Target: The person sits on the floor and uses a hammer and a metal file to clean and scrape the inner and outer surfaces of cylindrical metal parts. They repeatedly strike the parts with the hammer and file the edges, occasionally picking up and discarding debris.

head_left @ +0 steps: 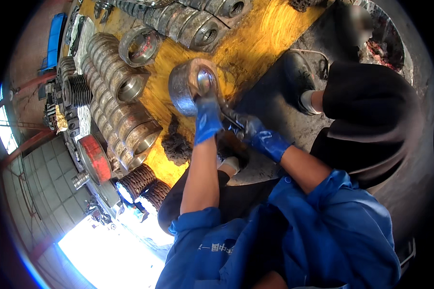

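Note:
A thick steel ring (182,90) stands on the yellow, dirt-smeared surface ahead of me, its bright bore facing toward the right. My left hand (208,118), in a blue glove, reaches to the edge of that bore. Its fingers are blurred and partly hidden, so their grip does not show. Just right of it, my right hand (258,133), also gloved in blue, is closed around a dark metal hand tool (230,119). The tool points toward the ring; its exact kind cannot be made out, and its front end is blurred.
Rows of steel rings (108,98) lie to the left, with another row (185,26) farther back. A single ring (139,45) stands between them. A dark clump of shavings (177,147) sits near my left forearm. At the right, someone's black boot (296,72) is close by.

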Demonstrator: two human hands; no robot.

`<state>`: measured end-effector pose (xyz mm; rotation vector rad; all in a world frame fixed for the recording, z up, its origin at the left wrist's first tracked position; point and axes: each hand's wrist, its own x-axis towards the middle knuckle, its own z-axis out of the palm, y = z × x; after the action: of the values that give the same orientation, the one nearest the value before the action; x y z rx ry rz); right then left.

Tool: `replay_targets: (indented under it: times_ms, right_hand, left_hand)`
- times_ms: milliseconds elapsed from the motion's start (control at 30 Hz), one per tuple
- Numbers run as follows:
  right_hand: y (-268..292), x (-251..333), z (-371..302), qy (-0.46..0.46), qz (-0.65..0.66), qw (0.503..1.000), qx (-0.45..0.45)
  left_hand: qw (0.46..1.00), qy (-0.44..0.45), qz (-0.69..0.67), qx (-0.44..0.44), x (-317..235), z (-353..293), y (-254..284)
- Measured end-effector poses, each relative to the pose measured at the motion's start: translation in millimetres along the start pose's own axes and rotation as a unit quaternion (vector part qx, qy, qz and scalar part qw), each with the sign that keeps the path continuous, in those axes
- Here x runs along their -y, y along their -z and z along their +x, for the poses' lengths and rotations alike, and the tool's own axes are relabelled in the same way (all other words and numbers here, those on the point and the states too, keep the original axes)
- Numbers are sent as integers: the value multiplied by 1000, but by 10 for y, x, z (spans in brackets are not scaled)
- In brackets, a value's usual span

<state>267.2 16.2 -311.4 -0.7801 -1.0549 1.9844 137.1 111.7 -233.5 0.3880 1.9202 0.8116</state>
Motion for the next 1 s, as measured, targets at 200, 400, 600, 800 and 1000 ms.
replay_targets:
  times_ms: [200,400,600,800,1000]
  right_hand:
    - [155,115,-24,61,-141,988,9]
    - [-30,767,176,-99,-469,878,-11]
    - [-276,1145,8,-153,-634,756,58]
    - [-438,1516,75,-143,-656,735,93]
    - [-415,1775,268,-145,-675,712,129]
  left_hand:
    - [995,-18,2,-96,219,163,-121]
    - [977,109,-142,119,104,66,142]
    - [956,94,-189,202,166,-5,106]
    - [942,52,-218,251,-60,-411,157]
    - [931,-3,-224,289,-129,-236,166]
